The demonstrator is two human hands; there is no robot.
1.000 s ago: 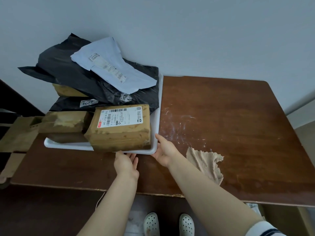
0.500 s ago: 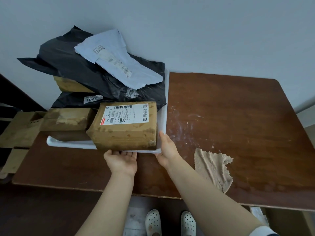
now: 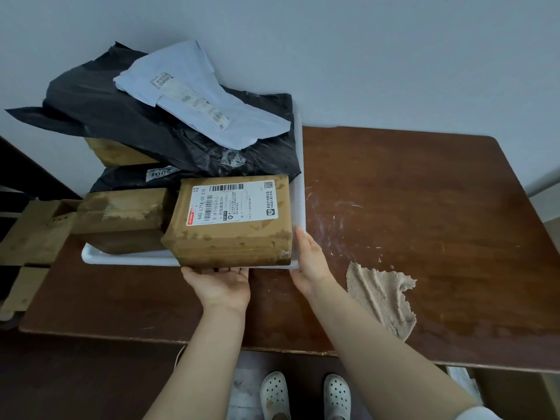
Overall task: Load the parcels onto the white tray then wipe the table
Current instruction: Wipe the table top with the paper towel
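Overall: a loaded tray on the left half of a brown desk [image 3: 424,207], by the wall.
White tray [image 3: 127,258]: its right rim runs down the middle of the desk; parcels heap over its far and left sides.
Black bags [image 3: 151,131]: piled at the tray's far end, over a brown parcel [image 3: 115,153].
Pale mailer [image 3: 197,98]: on top of the black bags.
Labelled box [image 3: 230,237]: at the tray's near right corner.
Plain box [image 3: 121,213]: just left of it, touching.
Cloth [image 3: 381,295]: crumpled near the desk's front edge, right of the tray.
Right hand [image 3: 310,262]: grips the tray's near right corner, thumb along the rim.
Left hand [image 3: 221,286]: palm up, fingers straight under the near rim, tips hidden.
Smears [image 3: 339,219]: white, between tray and cloth.
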